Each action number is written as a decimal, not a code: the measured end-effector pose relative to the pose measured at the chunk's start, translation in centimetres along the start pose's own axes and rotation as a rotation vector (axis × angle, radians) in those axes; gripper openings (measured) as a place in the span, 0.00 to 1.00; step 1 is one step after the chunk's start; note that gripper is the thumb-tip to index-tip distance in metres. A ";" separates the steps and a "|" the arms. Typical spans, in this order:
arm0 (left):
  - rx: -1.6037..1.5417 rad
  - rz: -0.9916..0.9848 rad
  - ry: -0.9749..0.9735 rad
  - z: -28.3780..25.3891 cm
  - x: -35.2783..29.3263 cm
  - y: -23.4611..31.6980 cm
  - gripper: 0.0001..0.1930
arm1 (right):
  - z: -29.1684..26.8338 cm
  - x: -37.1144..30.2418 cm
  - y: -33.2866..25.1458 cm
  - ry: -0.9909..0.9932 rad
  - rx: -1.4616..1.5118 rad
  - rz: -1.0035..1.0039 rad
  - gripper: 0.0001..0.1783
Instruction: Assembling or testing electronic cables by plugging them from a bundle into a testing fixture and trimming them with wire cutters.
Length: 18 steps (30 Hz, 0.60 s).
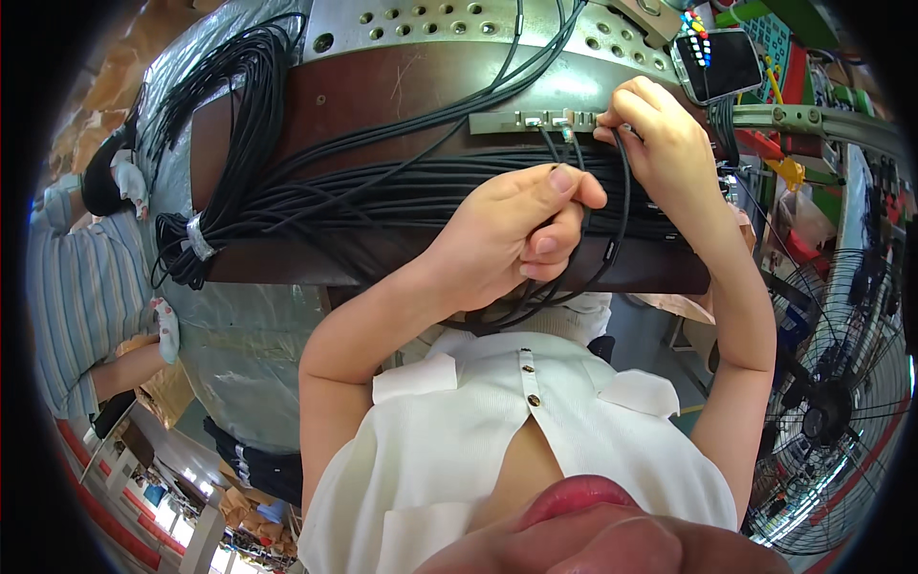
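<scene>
My right hand (660,139) is closed in a pinch at the right end of a narrow metal strip with slots (492,123). A black cable (626,182) runs down from its fingertips. Two cables with small metal connector ends (564,127) sit in the strip, left of those fingers. My left hand (526,225) is curled just below the strip, around black cable that passes behind its fingers. How many strands it grips is hidden. Under both hands a thick bundle of black cables (382,182) lies across the dark brown board (382,86).
A silver tie (199,237) binds the bundle's left end. Behind the board is a metal plate with holes (421,24). A phone (717,67) lies at the far right, a black fan (827,411) stands at right. At left another person in striped clothing (91,297) wears pale gloves.
</scene>
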<state>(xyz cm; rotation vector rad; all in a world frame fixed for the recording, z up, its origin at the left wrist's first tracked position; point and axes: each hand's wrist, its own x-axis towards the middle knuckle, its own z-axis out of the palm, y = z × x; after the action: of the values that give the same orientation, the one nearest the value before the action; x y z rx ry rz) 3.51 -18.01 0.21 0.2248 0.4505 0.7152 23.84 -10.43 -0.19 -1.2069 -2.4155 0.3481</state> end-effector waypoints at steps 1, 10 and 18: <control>0.008 -0.008 -0.007 0.3 0.1 -0.1 0.17 | -0.2 -0.1 0.1 -0.019 0.002 -0.022 0.08; 0.410 -0.169 -0.186 2.1 0.5 1.4 0.19 | -1.0 -0.1 -0.3 0.305 -0.006 -0.234 0.10; 1.020 0.075 0.048 0.5 -2.7 6.0 0.22 | -0.2 -2.0 0.9 0.151 0.063 -0.037 0.11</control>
<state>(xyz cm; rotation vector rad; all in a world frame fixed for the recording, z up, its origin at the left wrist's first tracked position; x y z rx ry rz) -1.53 -15.39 3.63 1.1869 0.8311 0.5091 25.64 -11.46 -0.89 -1.1188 -2.2773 0.3077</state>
